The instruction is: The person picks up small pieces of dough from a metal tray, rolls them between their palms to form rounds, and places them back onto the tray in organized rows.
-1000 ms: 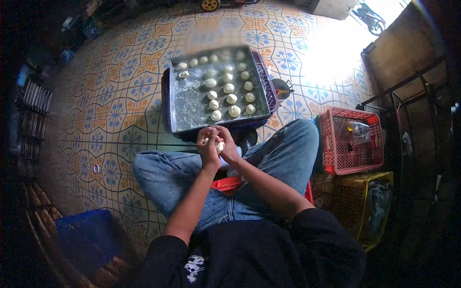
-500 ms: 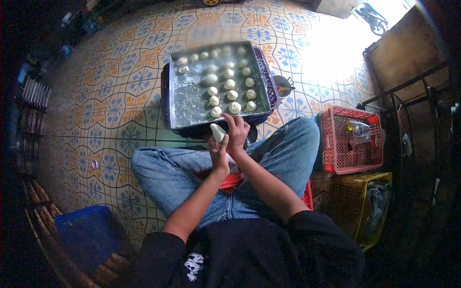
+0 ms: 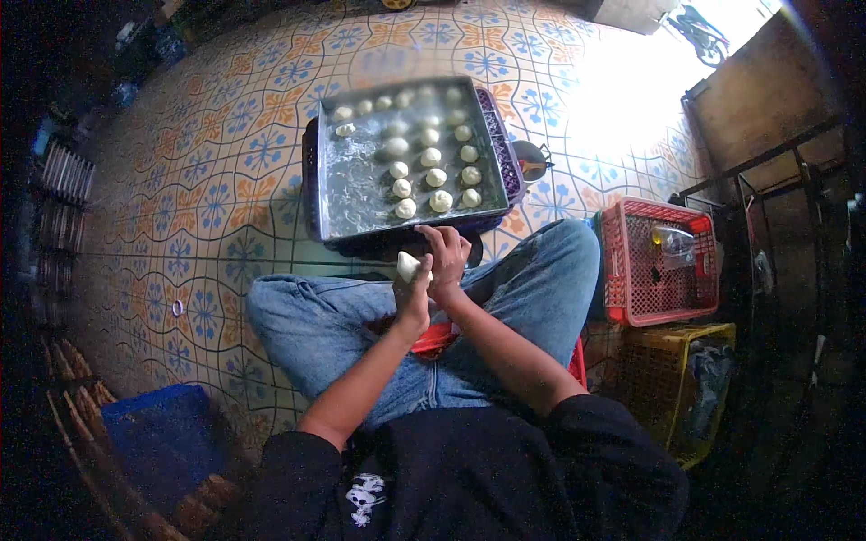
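Observation:
Close together, just off the near edge of a metal tray (image 3: 358, 185), are both of my hands. My left hand (image 3: 416, 287) is closed around a pale lump of dough (image 3: 408, 265), which sticks out above the thumb. Against it, on the right, rests my right hand (image 3: 446, 260), its fingers bent and spread apart. Nothing shows between those fingers, though the palm is hidden. On the tray are several round dough balls (image 3: 441, 201) in rows, mostly at its middle, right and far side. White smears mark the tray's left part.
Beneath the tray is a purple crate (image 3: 511, 171), with a round pan (image 3: 530, 160) beside it. To my right stand a red crate (image 3: 616, 261) holding a clear bottle (image 3: 677, 245) and a yellow crate (image 3: 663, 338). A blue container (image 3: 162, 437) sits at the lower left.
The dough's pointed end has sunk lower into my left hand and looks shorter. My right hand has drawn slightly back from the tray, with its fingers more bent.

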Motion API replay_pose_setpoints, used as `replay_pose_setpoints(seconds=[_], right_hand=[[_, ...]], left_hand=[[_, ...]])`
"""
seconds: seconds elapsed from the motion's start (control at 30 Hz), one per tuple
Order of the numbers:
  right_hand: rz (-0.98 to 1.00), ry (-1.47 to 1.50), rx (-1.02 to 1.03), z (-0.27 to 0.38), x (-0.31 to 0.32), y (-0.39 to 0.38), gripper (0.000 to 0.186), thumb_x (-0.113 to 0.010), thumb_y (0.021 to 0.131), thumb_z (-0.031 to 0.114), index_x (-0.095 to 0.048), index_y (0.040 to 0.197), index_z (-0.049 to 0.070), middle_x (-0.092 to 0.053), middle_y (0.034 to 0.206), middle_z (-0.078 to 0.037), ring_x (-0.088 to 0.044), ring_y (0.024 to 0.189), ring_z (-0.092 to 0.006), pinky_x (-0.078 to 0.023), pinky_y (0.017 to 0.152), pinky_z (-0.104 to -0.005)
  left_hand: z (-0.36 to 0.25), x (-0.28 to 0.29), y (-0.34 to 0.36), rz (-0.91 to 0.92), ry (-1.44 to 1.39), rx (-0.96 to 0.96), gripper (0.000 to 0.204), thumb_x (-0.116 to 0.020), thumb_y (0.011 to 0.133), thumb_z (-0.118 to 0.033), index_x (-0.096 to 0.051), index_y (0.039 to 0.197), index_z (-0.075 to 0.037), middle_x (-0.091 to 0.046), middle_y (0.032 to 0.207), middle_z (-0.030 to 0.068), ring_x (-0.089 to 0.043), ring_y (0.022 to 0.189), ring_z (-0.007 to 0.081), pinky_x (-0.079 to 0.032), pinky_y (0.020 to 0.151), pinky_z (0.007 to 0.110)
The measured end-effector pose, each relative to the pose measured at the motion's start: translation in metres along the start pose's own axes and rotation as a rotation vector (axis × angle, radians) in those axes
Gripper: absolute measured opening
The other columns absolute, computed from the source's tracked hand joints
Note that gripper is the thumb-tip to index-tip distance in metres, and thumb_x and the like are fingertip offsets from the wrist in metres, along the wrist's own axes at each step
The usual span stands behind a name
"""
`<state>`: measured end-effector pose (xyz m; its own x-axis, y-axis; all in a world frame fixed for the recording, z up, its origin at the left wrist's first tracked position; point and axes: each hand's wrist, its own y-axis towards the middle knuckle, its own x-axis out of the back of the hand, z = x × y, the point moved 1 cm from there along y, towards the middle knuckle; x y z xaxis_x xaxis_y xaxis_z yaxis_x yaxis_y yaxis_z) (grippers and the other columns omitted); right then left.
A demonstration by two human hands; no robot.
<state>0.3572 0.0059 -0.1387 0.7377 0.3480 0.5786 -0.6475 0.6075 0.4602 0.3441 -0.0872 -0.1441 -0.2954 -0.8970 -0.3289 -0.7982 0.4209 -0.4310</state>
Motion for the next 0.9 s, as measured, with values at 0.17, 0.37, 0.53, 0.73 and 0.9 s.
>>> replay_pose_setpoints(seconds=[0.17,0.37,0.53,0.73,0.9], right_hand=[[0.188,0.792,-0.415,-0.017,-0.033,-0.001,0.025,-0.064,0.091,0.025,-0.066,0.113,0.014,-0.062,0.087,-0.001,-0.061,0.076,-0.0171,-0.049,0.066,-0.032],[0.41,1.41,-1.255,-0.026,-0.038,0.0,0.028,-0.054,0.096,0.04,-0.064,0.108,0.017,-0.059,0.079,0.004,-0.058,0.068,-0.0132,-0.047,0.06,-0.0317],[0.348,1.418,-1.145,-0.04,-0.037,0.003,0.021,-0.057,0.096,0.036,-0.064,0.103,0.019,-0.058,0.084,0.005,-0.056,0.072,-0.0115,-0.047,0.063,-0.0336],[0.515,1.517,-1.074,-0.031,-0.041,0.002,0.024,-0.06,0.095,0.04,-0.065,0.102,0.018,-0.062,0.09,0.005,-0.057,0.076,-0.0106,-0.047,0.067,-0.0322],[0.489,1.498,-0.973,-0.023,-0.038,0.009,0.016,-0.061,0.099,0.029,-0.063,0.099,0.013,-0.065,0.088,0.0,-0.065,0.076,-0.0152,-0.056,0.069,-0.0323]], left_hand=[[-0.011,-0.003,0.01,0.124,-0.23,-0.14,0.06,-0.054,0.101,-0.047,-0.051,0.142,-0.004,-0.059,0.136,0.0072,-0.054,0.126,0.0207,-0.04,0.108,0.036],[-0.017,0.031,0.031,-0.055,-0.266,0.012,0.051,-0.051,0.1,-0.048,-0.055,0.137,-0.015,-0.062,0.13,-0.0013,-0.056,0.103,0.0098,-0.043,0.09,0.03],[-0.025,0.026,0.034,-0.192,-0.207,0.003,0.038,-0.055,0.099,-0.046,-0.06,0.124,-0.018,-0.066,0.114,-0.0012,-0.062,0.092,0.0126,-0.047,0.084,0.03],[-0.03,0.022,0.026,-0.185,-0.242,-0.001,0.03,-0.059,0.1,-0.036,-0.06,0.12,-0.014,-0.064,0.109,0.0004,-0.063,0.086,0.0103,-0.049,0.076,0.023],[-0.036,0.025,0.026,-0.1,-0.012,-0.245,0.028,-0.06,0.1,-0.029,-0.06,0.12,-0.009,-0.065,0.107,0.0029,-0.064,0.089,0.0117,-0.051,0.078,0.026]])
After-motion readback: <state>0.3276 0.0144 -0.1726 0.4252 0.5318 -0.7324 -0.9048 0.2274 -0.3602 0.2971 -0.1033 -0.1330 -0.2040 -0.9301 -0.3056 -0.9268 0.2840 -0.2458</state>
